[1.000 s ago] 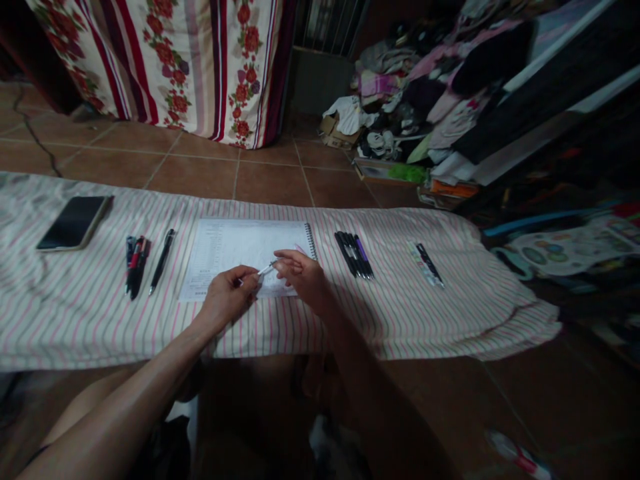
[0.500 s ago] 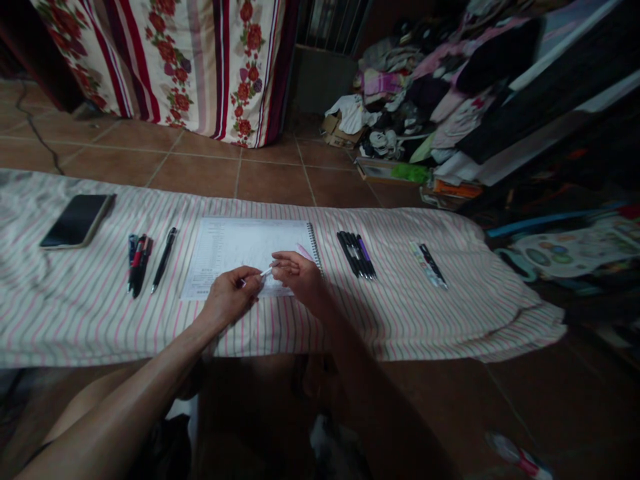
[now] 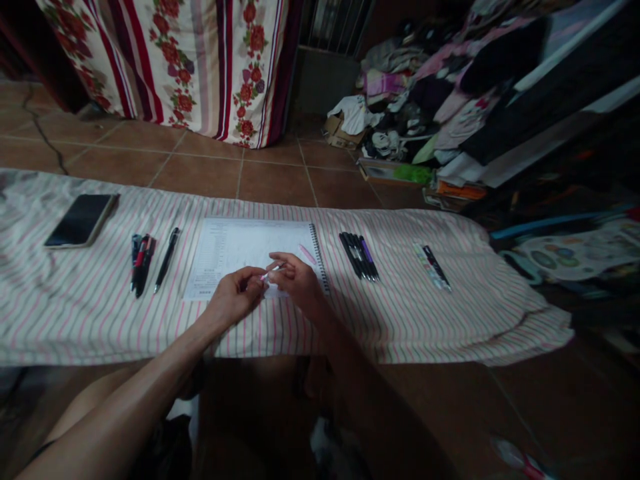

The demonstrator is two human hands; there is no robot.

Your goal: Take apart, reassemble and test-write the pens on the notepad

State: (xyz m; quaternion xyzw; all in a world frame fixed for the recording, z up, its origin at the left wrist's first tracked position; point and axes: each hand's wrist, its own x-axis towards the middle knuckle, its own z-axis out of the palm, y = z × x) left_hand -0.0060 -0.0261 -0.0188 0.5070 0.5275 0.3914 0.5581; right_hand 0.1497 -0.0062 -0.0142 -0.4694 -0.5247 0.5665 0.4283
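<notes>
Over the near edge of an open spiral notebook [image 3: 260, 237], my left hand [image 3: 235, 293] pinches the left end of a slim white-and-pink pen part [image 3: 271, 273]. My right hand [image 3: 297, 277] closes on its other end with thumb and fingers; the fingertips hide some of it. Beside the right fingers, a pink pen piece [image 3: 307, 254] lies on the page near the spiral binding. The page has printed text along its left side.
Left of the notebook lie a black pen [image 3: 167, 260], a small bunch of pens [image 3: 142, 263] and a phone [image 3: 81, 221]. On the right are several dark pens [image 3: 359, 256] and another pair [image 3: 434, 267]. All rest on a striped cloth [image 3: 450, 320].
My right fingers have shifted slightly and curled closer around the pen part. More of the pink piece on the page now shows. The whole view has drifted a little.
</notes>
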